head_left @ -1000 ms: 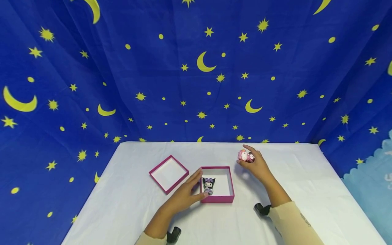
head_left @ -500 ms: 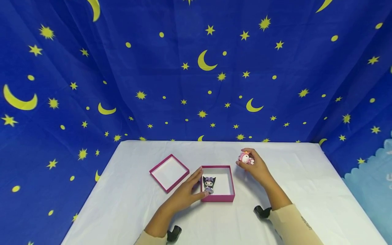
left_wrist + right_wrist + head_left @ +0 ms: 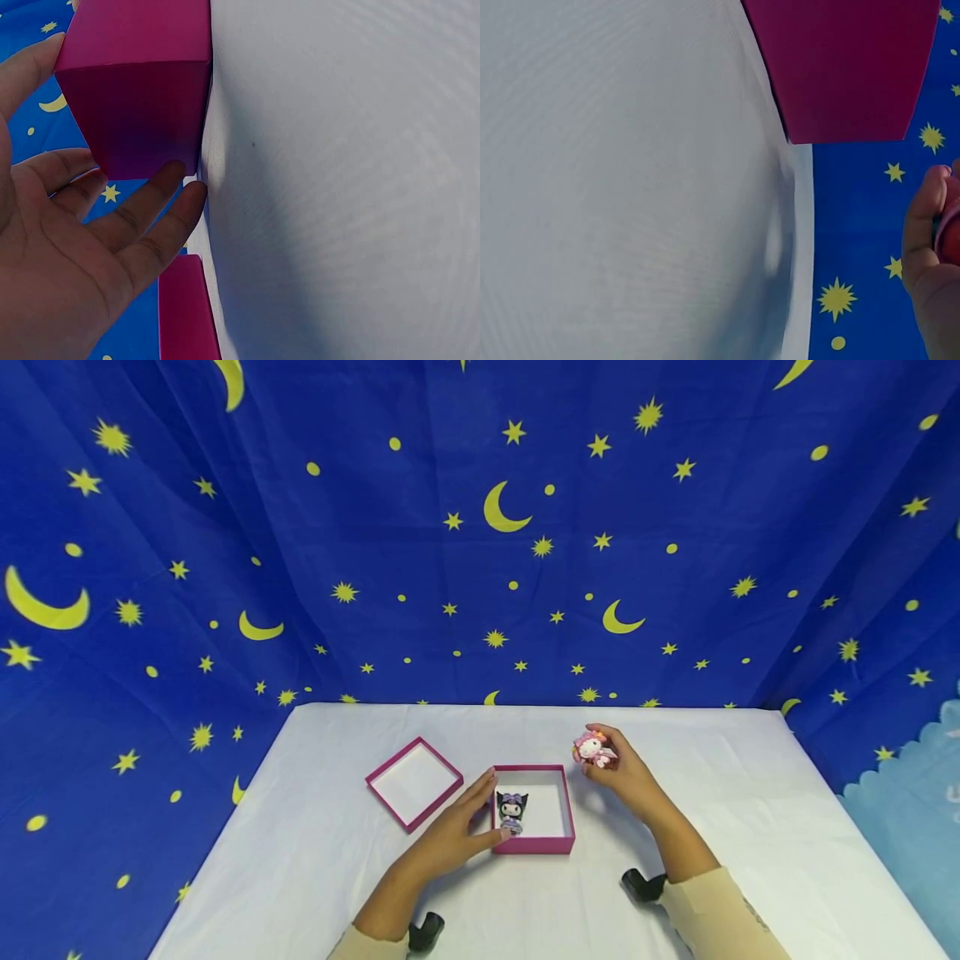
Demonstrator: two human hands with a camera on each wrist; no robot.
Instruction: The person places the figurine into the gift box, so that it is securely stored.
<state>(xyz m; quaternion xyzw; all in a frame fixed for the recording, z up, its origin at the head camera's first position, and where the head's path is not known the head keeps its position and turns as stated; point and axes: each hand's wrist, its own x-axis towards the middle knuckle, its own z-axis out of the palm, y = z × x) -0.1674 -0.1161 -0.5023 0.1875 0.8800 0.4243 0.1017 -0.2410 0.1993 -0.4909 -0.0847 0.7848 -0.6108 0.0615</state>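
Observation:
A white, pink-hooded figurine [image 3: 592, 749] is held between the thumb and fingers of my right hand [image 3: 626, 777], above the table to the right of and behind the magenta box. Only a red-and-pink part of this figurine [image 3: 951, 234] shows at the right wrist view's edge. My left hand [image 3: 450, 839] holds the open magenta box [image 3: 534, 846] by its left side, thumb at the front corner and fingers toward the back corner. In the left wrist view those fingers [image 3: 142, 217] lie along the box wall [image 3: 135, 112]. Inside the box, at its left, is a figurine with black ears and a purple outfit [image 3: 512, 812].
Left of the box lies its magenta-rimmed lid [image 3: 415, 783], inner white side up. A white cloth [image 3: 285, 860] covers the table. Behind hangs a blue curtain [image 3: 420, 543] with yellow moons and stars. Black wrist-camera mounts [image 3: 643, 887] sit at both wrists.
My right hand has turned the pink figurine more upright and shifted it slightly left toward the box. The left hand, the box and the lid stay in place.

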